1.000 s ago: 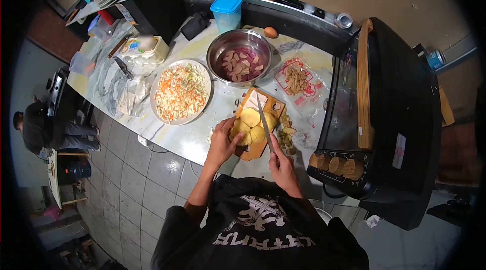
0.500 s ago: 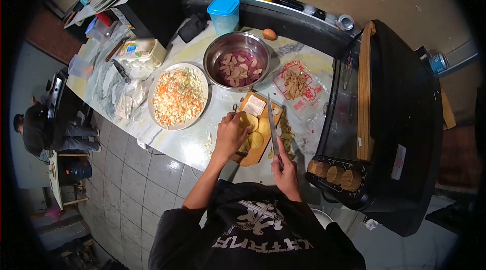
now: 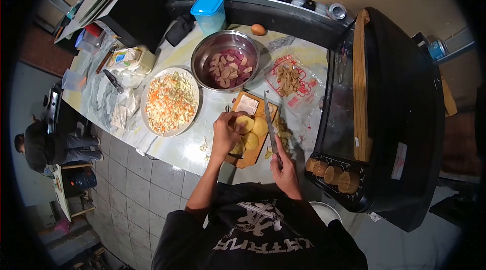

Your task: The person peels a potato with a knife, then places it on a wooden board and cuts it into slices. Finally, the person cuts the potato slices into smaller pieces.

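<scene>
My left hand (image 3: 224,132) is curled round a peeled yellow potato (image 3: 245,124) at the left side of the wooden cutting board (image 3: 245,161). My right hand (image 3: 284,171) grips a knife (image 3: 270,123) by its handle, the long blade pointing away from me along the board's right side. More peeled potatoes (image 3: 250,141) lie on the board beside my left fingers. A pale, flat-topped block (image 3: 248,104) that I cannot identify sits at the board's far end. Peelings (image 3: 284,138) are heaped along the board's right edge.
Left of the board is a plate of chopped vegetables (image 3: 171,102). Behind stands a steel bowl (image 3: 202,50) with pinkish pieces. A plastic bag (image 3: 304,90) bears brownish pieces. A black oven (image 3: 400,118) bounds the right. An egg (image 3: 258,29) lies at the back; another person (image 3: 38,141) is far left.
My left fingers have shifted on the potato, and more of its face shows. The knife stays upright beside the board in my right hand. The whole view has shifted slightly.
</scene>
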Available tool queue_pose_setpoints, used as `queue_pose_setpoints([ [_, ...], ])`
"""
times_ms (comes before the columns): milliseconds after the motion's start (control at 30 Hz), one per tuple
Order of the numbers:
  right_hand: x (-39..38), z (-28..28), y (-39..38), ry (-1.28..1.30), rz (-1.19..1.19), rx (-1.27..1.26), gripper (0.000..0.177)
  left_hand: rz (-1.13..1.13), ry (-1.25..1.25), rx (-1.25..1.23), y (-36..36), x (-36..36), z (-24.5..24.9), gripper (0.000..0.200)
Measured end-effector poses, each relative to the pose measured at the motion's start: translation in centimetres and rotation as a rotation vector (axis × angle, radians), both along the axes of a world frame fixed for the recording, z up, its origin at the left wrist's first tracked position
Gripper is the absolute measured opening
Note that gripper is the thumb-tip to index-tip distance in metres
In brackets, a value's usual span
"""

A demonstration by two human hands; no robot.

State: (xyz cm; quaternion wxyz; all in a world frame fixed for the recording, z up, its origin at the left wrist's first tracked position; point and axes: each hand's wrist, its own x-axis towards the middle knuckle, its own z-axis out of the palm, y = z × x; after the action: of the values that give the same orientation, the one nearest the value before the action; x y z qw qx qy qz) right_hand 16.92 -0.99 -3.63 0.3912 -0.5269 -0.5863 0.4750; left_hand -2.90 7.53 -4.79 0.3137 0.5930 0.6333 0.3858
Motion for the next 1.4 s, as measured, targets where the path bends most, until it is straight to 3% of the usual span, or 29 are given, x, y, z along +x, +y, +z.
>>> queue_pose_setpoints([
  [200, 0.3, 0.5, -0.1, -0.071, 0.009, 0.003, 0.055, 0.006, -0.407, -0.184, -0.4, -0.4, 0.6, 0.019],
  [467, -0.1, 0.5, -0.5, -0.058, -0.004, 0.063, 0.053, 0.049, -0.844, -0.011, -3.3, -2.4, 1.1, 0.019],
  [533, -0.3, 0.4, -0.7, -0.038, 0.003, 0.083, 0.052, 0.008, -1.187, -0.04, -4.4, -3.0, 1.1, 0.021],
  [667, -0.6, 0.9, -1.2, -0.039, 0.048, 0.037, 0.046, -0.024, -1.471, -0.064, -5.8, -2.5, 1.9, 0.02],
  [733, -1.1, 1.3, -1.4, -0.031, 0.059, 0.027, 0.045, 0.042, -1.477, -0.099, -6.3, -2.2, 2.2, 0.019],
  [833, -1.7, 1.9, -1.5, -0.073, 0.077, 0.07, 0.037, 0.123, -0.786, 0.044, -6.3, -1.8, 2.3, 0.017],
  [933, -1.9, 1.1, -1.7, -0.098, 0.101, 0.115, 0.031, 0.136, -0.68, 0.054, -6.6, -2.0, 2.1, 0.017],
  [1067, -2.0, 0.9, -1.8, -0.108, 0.115, 0.151, 0.016, 0.153, -0.694, 0.033, -7.1, -2.3, 1.4, 0.018],
  [1133, -2.1, 0.8, -1.9, -0.108, 0.116, 0.125, 0.014, 0.276, -1.108, -0.164, -7.4, -2.3, 1.1, 0.021],
  [1300, -2.2, 0.9, -2.0, -0.098, 0.098, 0.108, 0.012, 0.332, -1.198, -0.282, -7.4, -1.8, 1.0, 0.024],
  [1400, -1.9, 0.6, -2.2, -0.147, 0.104, 0.162, 0.015, 0.296, -1.091, -0.234, -7.4, -2.9, 0.0, 0.025],
])
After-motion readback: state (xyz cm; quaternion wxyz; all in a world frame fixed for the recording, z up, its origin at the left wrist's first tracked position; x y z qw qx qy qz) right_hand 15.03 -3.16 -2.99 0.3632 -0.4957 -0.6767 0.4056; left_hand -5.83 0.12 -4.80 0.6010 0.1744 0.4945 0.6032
